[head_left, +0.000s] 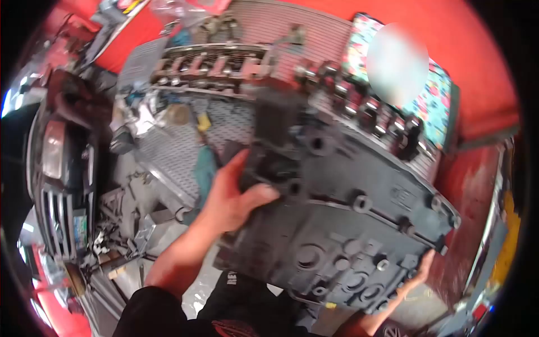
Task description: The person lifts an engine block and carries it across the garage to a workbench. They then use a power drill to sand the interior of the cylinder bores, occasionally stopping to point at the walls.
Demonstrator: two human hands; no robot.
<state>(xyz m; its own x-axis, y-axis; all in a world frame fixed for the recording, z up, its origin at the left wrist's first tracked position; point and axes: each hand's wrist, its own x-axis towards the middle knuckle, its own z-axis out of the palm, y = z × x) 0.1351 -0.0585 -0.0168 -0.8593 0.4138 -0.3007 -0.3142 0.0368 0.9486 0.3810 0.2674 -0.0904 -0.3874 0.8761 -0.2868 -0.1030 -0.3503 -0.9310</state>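
A dark grey engine block (pixel 337 224), a broad casting with round bosses and bolt holes, is held tilted in front of my body. My left hand (pixel 233 194) grips its left end, the thumb on the near face and the fingers partly hidden. At the lower right edge, my right hand (pixel 418 275) is wrapped round the block, with most of the palm out of sight behind it. Just beyond the block, a crankshaft (pixel 376 112) lies on the bench. A cylinder head (pixel 213 67) rests farther back to the left.
The bench has a ribbed grey mat (pixel 168 140) with rags and small parts on it. A floral-patterned item (pixel 438 115) lies at the back right. On the left are a car front bumper with a headlight (pixel 54 150) and scattered metal parts (pixel 115 210).
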